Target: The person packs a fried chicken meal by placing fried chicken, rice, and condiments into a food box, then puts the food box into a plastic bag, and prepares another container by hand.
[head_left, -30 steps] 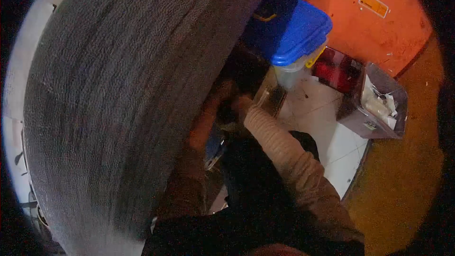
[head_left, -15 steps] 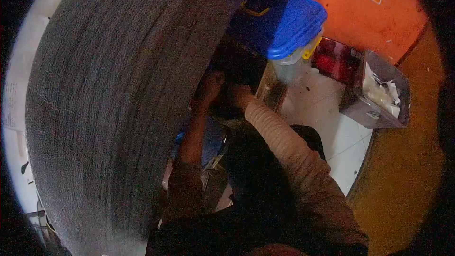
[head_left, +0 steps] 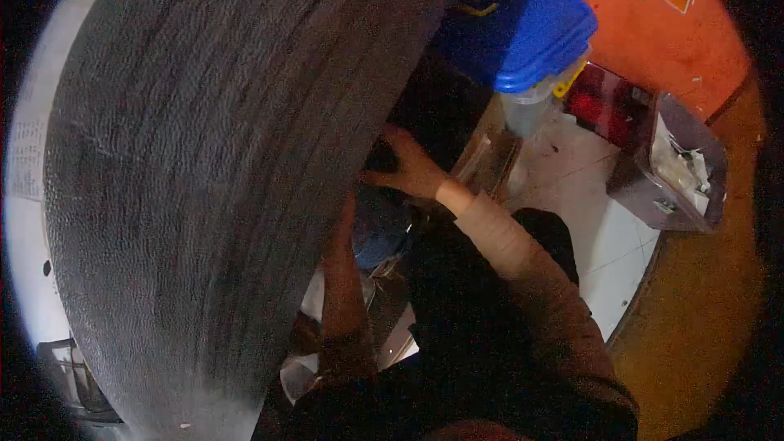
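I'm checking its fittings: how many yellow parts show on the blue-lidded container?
2: a yellow strip on top of the blue lid, and a yellow piece below the lid's edge. More may be hidden on the far sides.

My feed shows dark clothing, a creased tan sleeve right of it and another sleeve (shadowed, brownish) left of it.
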